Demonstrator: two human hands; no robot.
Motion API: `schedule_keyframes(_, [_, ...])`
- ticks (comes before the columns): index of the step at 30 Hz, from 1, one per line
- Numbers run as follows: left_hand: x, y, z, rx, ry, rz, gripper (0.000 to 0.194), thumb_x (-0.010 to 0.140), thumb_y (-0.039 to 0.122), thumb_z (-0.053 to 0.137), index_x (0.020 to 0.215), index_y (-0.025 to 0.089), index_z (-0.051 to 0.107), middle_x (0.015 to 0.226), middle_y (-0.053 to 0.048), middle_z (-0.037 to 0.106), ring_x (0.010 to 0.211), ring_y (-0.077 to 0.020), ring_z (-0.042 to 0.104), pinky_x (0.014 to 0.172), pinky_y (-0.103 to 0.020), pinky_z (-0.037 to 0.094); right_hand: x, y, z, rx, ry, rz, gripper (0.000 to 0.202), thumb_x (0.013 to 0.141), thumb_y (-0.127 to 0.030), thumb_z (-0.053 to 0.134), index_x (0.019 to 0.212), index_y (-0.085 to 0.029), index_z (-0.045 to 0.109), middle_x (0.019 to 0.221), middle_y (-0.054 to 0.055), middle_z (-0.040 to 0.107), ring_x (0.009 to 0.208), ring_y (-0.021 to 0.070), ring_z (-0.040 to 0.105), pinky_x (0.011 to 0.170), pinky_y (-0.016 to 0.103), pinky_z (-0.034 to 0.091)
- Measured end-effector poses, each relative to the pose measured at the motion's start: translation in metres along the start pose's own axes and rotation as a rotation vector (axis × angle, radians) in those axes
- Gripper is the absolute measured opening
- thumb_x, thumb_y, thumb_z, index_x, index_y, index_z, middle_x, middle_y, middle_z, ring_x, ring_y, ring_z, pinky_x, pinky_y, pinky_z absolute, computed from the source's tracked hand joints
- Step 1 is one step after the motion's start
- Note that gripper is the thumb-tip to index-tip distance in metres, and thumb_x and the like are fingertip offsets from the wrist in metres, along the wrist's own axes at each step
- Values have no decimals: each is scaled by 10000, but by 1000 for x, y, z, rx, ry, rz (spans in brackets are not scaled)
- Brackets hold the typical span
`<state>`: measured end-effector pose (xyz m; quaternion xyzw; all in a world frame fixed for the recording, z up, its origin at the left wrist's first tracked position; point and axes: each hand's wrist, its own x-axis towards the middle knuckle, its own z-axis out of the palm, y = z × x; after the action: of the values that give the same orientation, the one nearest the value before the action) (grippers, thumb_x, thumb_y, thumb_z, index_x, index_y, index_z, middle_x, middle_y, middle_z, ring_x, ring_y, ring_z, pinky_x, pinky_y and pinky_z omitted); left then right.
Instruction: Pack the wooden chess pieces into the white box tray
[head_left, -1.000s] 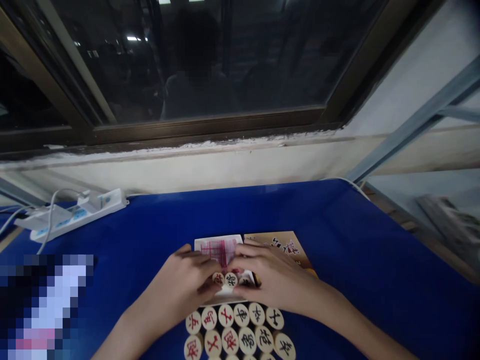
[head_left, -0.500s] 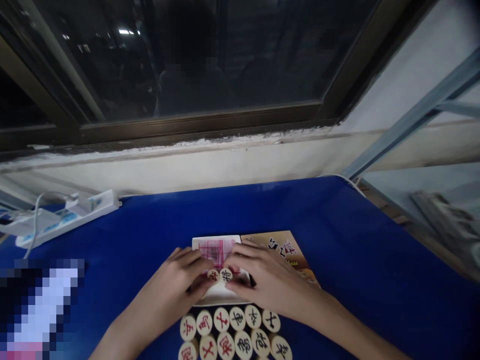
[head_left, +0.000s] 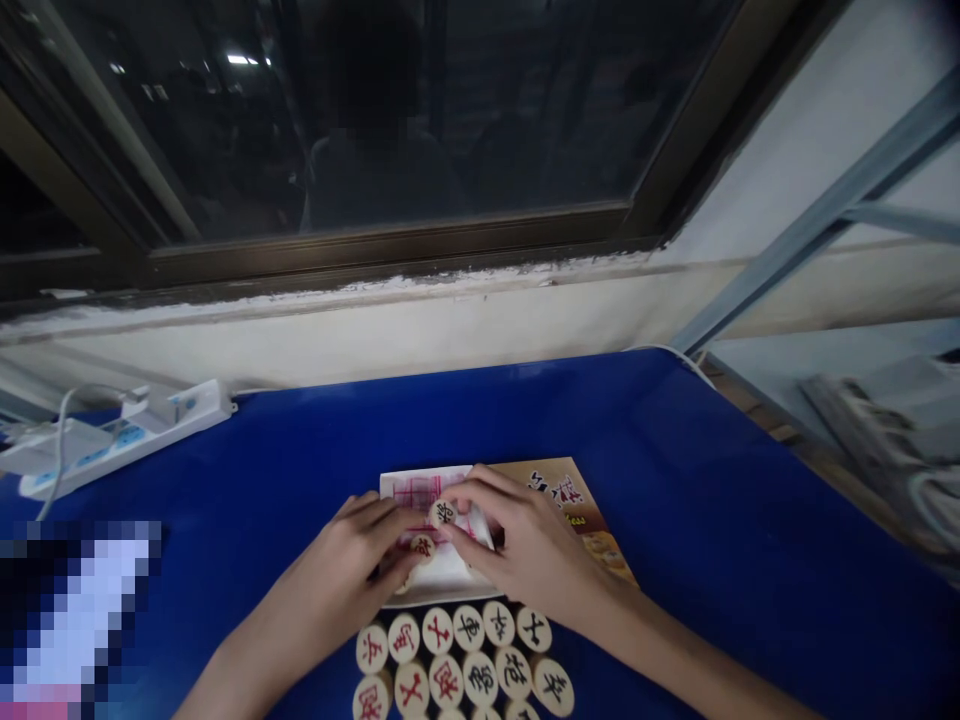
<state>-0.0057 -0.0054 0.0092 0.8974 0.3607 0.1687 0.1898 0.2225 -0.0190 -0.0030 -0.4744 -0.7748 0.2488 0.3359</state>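
Note:
My left hand (head_left: 352, 555) is closed on a round Chinese chess piece with a red character (head_left: 422, 548), low over the white box (head_left: 442, 577). Between the thumb and fingers of my right hand (head_left: 525, 540) is another Chinese chess piece, marked with a black character (head_left: 442, 513); it is tilted and higher than the red one. Folded paper with pink-red grid lines (head_left: 409, 490) lies in the box, partly covered by my fingers. Nearer to me, rows of red chess pieces (head_left: 446, 682) and black chess pieces (head_left: 481, 678) stand on the table, cut off by the lower edge.
A printed brown box lid (head_left: 555, 480) lies at the box's right, partly under my right forearm. On the blue table (head_left: 315, 430), a white power strip (head_left: 150, 435) with plugs sits at the left. A window (head_left: 465, 120) rises behind, and a metal bar (head_left: 795, 225) slants at the right.
My right hand has lifted the black-character piece up and slightly away from the red one, tilting it. My left hand stays nearly in place with its piece. The view has shifted slightly.

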Motion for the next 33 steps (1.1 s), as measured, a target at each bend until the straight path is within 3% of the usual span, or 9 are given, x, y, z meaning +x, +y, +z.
schedule_keyframes(13, [-2, -2, 2, -5, -65, -26, 311, 946, 142, 559, 1231, 250, 619, 1061, -40, 716, 959, -240, 684, 870, -421, 521, -2, 3, 3, -37, 25, -31, 129, 951, -278, 577, 1028, -229, 668, 940, -13, 656, 645, 101, 530, 679, 272, 451])
schedule_keyframes(23, [-2, 5, 2, 98, -115, -38, 240, 884, 189, 673, 1117, 245, 657, 950, -12, 692, 870, -244, 676, 775, -405, 492, -1, 3, -2, -23, 17, -28, 146, 955, -281, 570, 1041, -222, 672, 910, -1, 633, 615, 98, 526, 610, 262, 440])
schedule_keyframes(33, [1, 7, 1, 92, -132, -61, 186, 911, 208, 667, 1097, 223, 666, 858, -9, 683, 792, -234, 658, 720, -398, 485, 0, 5, -1, -19, 4, -37, 154, 968, -301, 553, 1041, -222, 664, 911, 2, 626, 620, 95, 529, 621, 265, 439])
